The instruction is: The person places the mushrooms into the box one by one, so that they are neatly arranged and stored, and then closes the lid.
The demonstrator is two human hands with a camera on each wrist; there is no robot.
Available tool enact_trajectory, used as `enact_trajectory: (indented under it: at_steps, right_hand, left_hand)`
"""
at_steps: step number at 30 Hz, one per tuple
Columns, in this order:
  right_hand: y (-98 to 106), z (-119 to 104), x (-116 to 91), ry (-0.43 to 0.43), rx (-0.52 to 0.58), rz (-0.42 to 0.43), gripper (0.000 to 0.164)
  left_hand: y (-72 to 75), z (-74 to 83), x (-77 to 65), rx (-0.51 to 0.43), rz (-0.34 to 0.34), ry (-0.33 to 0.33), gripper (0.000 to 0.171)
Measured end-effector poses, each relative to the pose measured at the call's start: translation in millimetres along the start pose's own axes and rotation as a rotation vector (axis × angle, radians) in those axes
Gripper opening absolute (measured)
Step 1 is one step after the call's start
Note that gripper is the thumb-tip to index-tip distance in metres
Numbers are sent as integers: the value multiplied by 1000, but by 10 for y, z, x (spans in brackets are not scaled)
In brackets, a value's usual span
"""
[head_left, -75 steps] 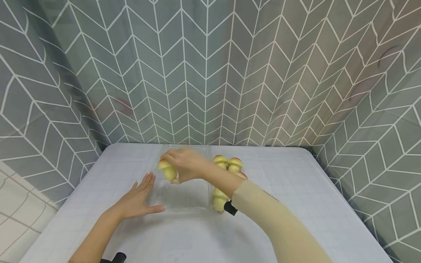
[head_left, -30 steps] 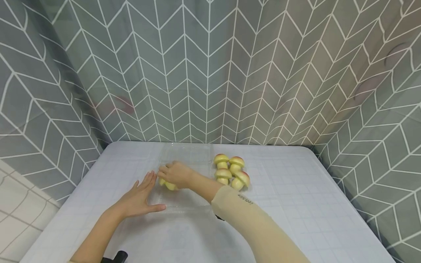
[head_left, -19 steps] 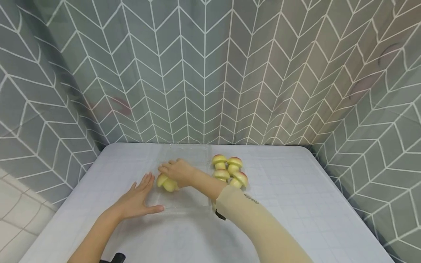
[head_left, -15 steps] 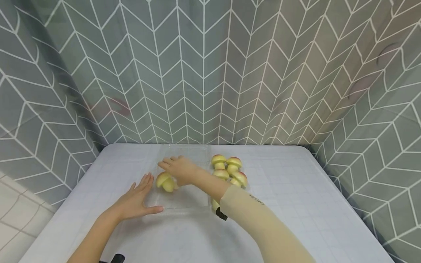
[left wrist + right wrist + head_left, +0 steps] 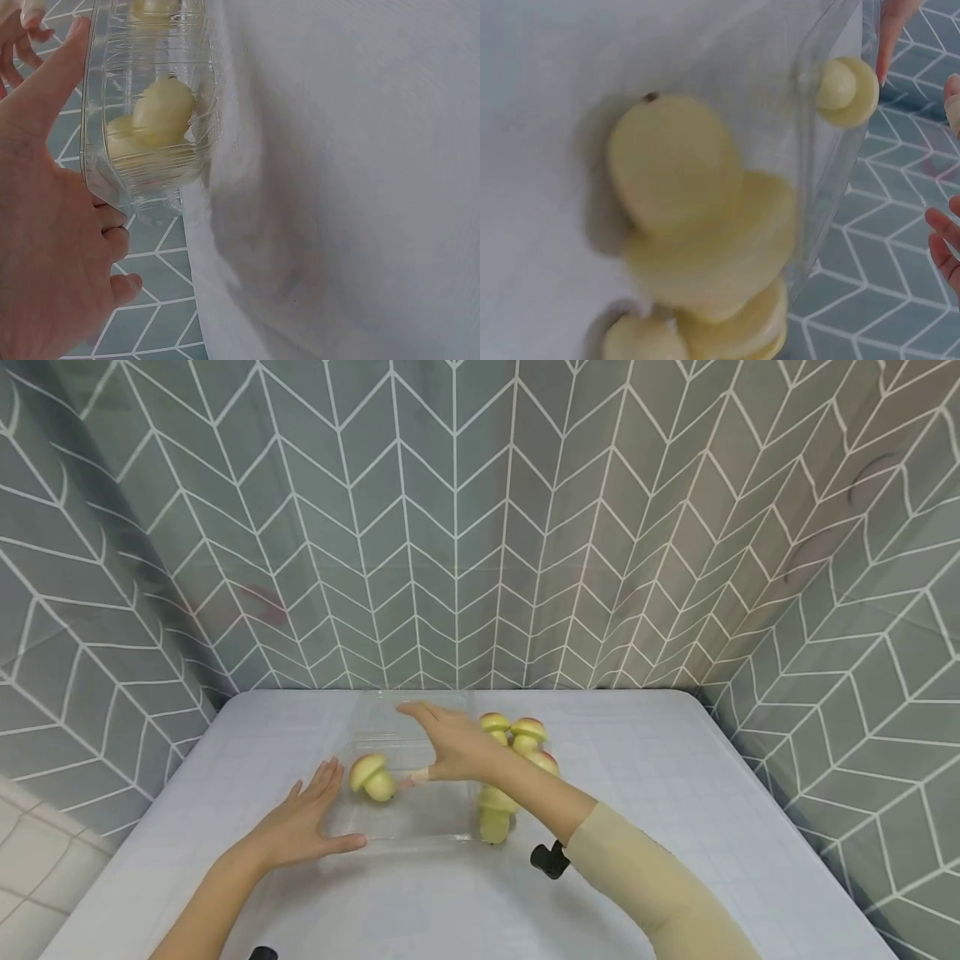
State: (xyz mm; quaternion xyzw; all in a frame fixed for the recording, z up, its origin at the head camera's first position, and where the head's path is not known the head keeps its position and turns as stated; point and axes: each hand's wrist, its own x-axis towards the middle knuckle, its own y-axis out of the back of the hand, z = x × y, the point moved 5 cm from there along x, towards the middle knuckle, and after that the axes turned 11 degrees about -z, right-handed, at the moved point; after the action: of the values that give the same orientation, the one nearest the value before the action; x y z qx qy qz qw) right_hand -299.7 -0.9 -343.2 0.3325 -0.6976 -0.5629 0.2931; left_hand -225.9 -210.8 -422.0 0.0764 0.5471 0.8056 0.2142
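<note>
A clear plastic box (image 5: 442,814) lies on the table, its lid flap (image 5: 375,718) folded back behind it. One yellow toy mushroom (image 5: 372,777) with a faintly reddish cap lies in its left part, also visible through the wall in the left wrist view. My left hand (image 5: 300,818) is spread against the box's left side, thumb along the near rim. My right hand (image 5: 457,743) is over the box's right half, fingers extended and holding nothing, apart from the mushroom. Several more mushrooms (image 5: 496,818) lie just right of the box, partly hidden by the right forearm.
A white cloth covers the table (image 5: 645,760). Grey curtains (image 5: 465,527) with a white chevron pattern hang behind and on both sides. White tiles (image 5: 37,852) show at the lower left.
The right hand brought a mushroom down into the left part of the box, let go of it, then lifted and moved right. The left hand stayed at the box's side.
</note>
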Motion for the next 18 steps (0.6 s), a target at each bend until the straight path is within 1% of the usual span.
enact_trajectory:
  at_steps: [5, 9, 12, 15, 18]
  right_hand:
    - [33, 177, -176, -36, 44, 52, 107]
    - [79, 274, -287, -33, 48, 105, 106]
    - [131, 321, -376, -12, 43, 161, 105]
    - [181, 371, -478, -18, 34, 217, 103]
    - [220, 426, -580, -26, 42, 259, 101]
  left_hand:
    - [15, 19, -11, 7, 5, -3, 116]
    - [18, 26, -7, 12, 5, -8, 116]
    - [11, 19, -6, 14, 3, -8, 116]
    - [10, 18, -7, 25, 11, -15, 116]
    - [5, 7, -5, 21, 6, -9, 115]
